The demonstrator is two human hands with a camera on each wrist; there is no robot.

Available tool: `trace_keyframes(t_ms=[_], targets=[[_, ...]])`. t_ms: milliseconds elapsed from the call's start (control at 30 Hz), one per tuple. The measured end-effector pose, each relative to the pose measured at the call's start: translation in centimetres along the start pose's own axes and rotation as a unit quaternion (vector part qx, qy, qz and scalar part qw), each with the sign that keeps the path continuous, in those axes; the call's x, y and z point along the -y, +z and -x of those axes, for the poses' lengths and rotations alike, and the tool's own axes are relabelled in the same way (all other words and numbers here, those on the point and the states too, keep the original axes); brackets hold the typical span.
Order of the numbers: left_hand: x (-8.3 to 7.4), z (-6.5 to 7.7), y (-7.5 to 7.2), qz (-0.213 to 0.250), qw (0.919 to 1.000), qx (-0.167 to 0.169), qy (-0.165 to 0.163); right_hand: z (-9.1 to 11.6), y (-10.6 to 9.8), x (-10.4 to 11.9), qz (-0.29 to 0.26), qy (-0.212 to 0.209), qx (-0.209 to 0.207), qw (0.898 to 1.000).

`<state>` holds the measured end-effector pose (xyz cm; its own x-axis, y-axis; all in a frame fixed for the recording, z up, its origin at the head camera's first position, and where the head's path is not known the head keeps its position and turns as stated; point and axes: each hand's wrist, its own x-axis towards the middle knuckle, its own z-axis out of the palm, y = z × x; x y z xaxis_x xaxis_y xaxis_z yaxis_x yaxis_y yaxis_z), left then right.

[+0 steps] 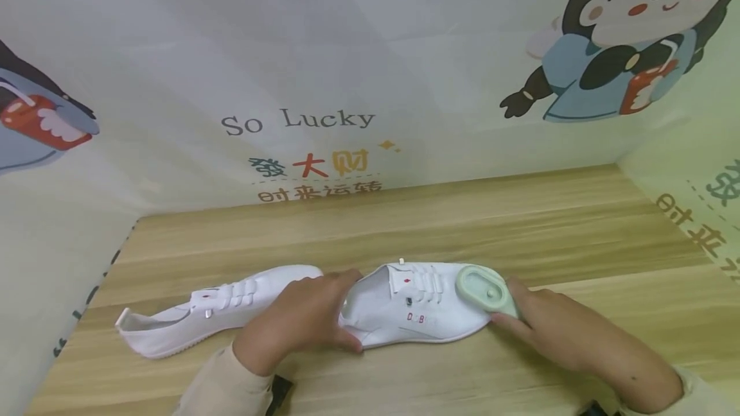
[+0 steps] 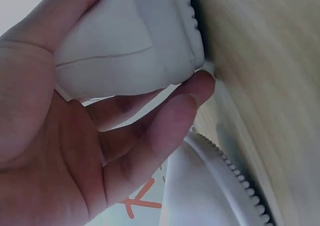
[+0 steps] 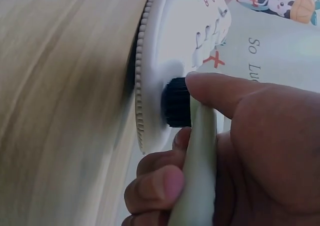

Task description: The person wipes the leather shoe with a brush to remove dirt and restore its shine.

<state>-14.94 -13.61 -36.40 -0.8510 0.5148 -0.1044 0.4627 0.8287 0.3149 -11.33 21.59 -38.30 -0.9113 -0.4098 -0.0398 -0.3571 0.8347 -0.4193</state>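
Note:
A white lace-up shoe lies on the wooden tabletop, toe to the right, with small red letters on its side. My left hand grips its heel, thumb and fingers on either side. In my right hand is a pale green brush, held by its handle. Its dark bristles touch the shoe's toe in the right wrist view. A second white shoe sits to the left, its toe partly behind my left hand.
Pale printed cloth walls with cartoon figures and lettering stand behind and on both sides of the wood-grain table. The second shoe's ridged sole shows close to my left fingers.

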Motion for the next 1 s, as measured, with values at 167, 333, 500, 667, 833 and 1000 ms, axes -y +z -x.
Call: trace_keyframes(t_ms=[167,333,500,667,833,1000], targets=[[-0.3,0.1,0.2,-0.011,0.9999,-0.004,-0.001,0.1,0.3,0.0,0.013,-0.008,-0.002,1.0],[-0.6,0.1,0.2,-0.029,0.9995,-0.01,-0.006,0.2,-0.1,-0.1,0.039,0.003,-0.002,0.999],[-0.6,0.0,0.2,-0.019,0.9998,-0.005,0.0,0.2,-0.6,-0.3,0.059,0.013,-0.013,0.998],[-0.3,-0.2,0.1,-0.014,0.9999,-0.001,0.003,0.1,-0.7,-0.6,0.064,0.016,-0.011,0.998],[-0.2,-0.1,0.4,-0.006,1.0,0.005,0.002,0.2,-0.3,-0.2,0.032,0.007,0.021,0.999],[-0.2,-0.1,0.4,-0.007,1.0,0.003,0.002,0.2,-0.1,0.1,0.02,0.003,0.034,0.999]])
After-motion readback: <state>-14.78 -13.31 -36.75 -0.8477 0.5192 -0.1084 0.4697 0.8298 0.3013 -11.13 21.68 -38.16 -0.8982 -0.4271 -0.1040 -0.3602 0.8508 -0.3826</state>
